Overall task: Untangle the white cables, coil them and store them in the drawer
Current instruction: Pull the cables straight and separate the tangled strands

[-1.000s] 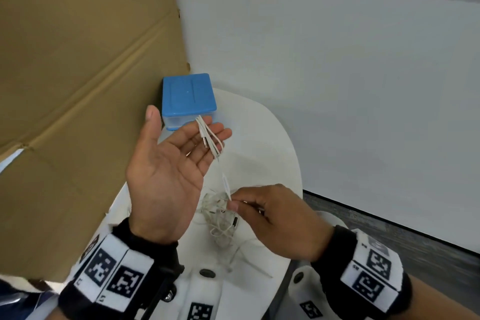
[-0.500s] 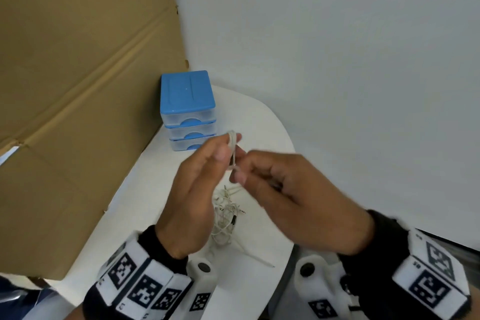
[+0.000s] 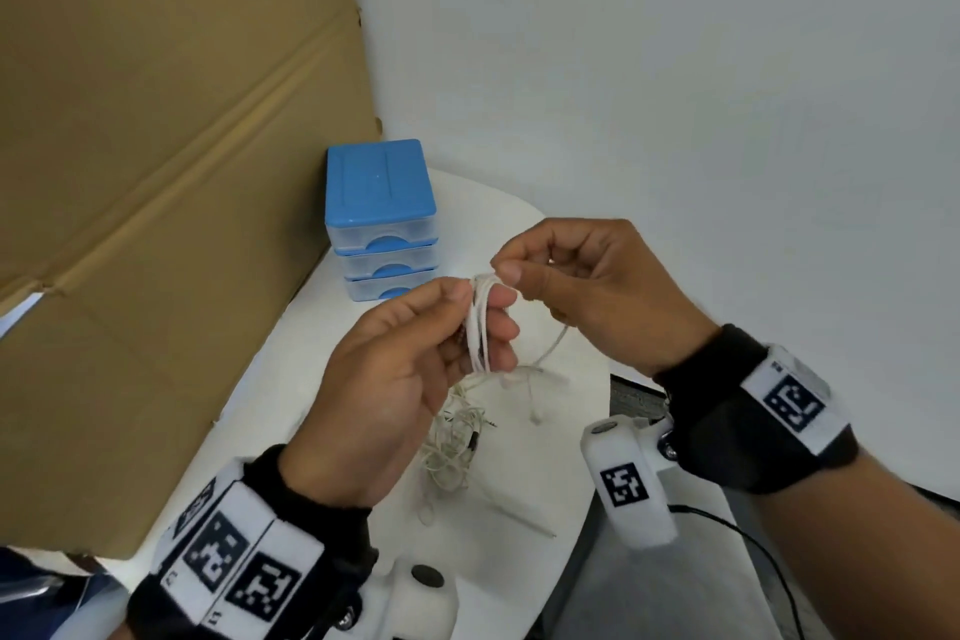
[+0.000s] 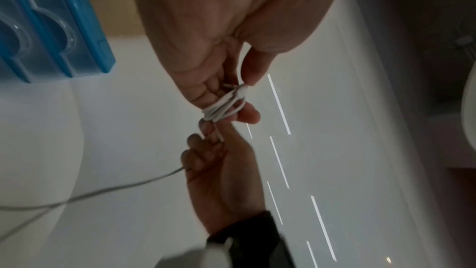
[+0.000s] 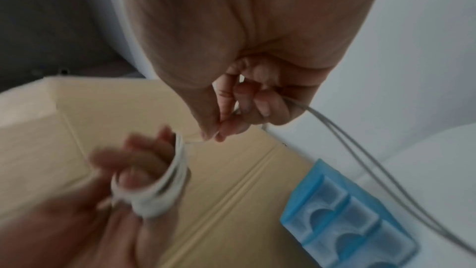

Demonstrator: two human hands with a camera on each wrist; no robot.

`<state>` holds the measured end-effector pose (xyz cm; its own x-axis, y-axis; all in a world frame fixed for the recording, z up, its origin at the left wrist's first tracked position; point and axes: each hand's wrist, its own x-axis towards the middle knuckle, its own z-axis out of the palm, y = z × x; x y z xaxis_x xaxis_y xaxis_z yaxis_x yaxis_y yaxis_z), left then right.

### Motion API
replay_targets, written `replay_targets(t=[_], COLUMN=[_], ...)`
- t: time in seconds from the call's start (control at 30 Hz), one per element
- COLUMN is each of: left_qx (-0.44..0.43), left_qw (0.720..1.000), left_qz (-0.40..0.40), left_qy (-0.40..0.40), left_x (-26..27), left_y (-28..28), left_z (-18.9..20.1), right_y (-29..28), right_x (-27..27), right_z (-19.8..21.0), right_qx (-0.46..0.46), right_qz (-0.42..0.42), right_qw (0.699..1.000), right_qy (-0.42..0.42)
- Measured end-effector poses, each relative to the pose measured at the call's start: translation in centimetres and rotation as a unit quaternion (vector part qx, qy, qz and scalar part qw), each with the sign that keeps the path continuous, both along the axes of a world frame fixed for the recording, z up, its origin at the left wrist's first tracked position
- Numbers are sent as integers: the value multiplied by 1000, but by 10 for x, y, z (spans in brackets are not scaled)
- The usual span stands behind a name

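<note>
My left hand (image 3: 457,322) holds a coil of white cable (image 3: 479,327) wound around its fingers, thumb pressed on the loops; the coil (image 4: 224,107) shows in the left wrist view too. My right hand (image 3: 511,270) pinches the same cable's free end (image 5: 203,140) just above the coil. The loose length (image 3: 553,348) hangs from the right hand toward the table. A tangle of more white cables (image 3: 457,437) lies on the white table (image 3: 322,395) below my hands. The blue-topped three-drawer unit (image 3: 379,218) stands at the table's far left, all drawers shut.
A big sheet of brown cardboard (image 3: 156,172) leans along the table's left side, right behind the drawer unit. A white wall (image 3: 675,120) closes the far side. The table's curved right edge (image 3: 602,411) drops to dark floor with a black wire (image 3: 753,551).
A second ago my left palm was open with a few loops on the fingers and my right hand was low by the tangle. Both hands have met above the table; the coil is thicker.
</note>
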<state>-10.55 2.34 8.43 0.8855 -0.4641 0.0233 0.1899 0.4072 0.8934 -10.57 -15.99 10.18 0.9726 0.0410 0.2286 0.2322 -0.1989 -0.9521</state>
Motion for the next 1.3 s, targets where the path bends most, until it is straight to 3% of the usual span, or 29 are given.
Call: replay_targets(t=[0.17, 0.27, 0.37, 0.53, 0.73, 0.93, 1.07, 1.17, 1.3], left_qx=[-31, 1, 43, 115, 200, 101, 33, 4, 58], left_qw=[998, 995, 989, 977, 954, 984, 995, 998, 991], left_qz=[46, 96, 136, 149, 58, -12, -12, 47, 98], left_qy=[18, -1, -34, -105, -217, -147, -97, -45, -75], left_x=[15, 22, 27, 24, 8, 2, 8, 16, 17], left_y=[10, 13, 14, 14, 7, 5, 8, 9, 6], left_z=[7, 4, -2, -6, -10, -2, -3, -7, -14], right_y=[20, 29, 32, 37, 30, 12, 17, 35, 50], right_x=[-28, -54, -67, -73, -58, -14, -10, -27, -46], right_z=[-39, -42, -24, 7, 27, 22, -17, -45, -51], right_qx=[-118, -188, -186, -171, -158, -95, -73, -112, -233], right_qz=[64, 100, 105, 96, 52, -63, -32, 15, 6], right_qw=[988, 974, 974, 981, 985, 993, 997, 992, 972], right_qy=[72, 82, 81, 6, -51, -41, 16, 61, 37])
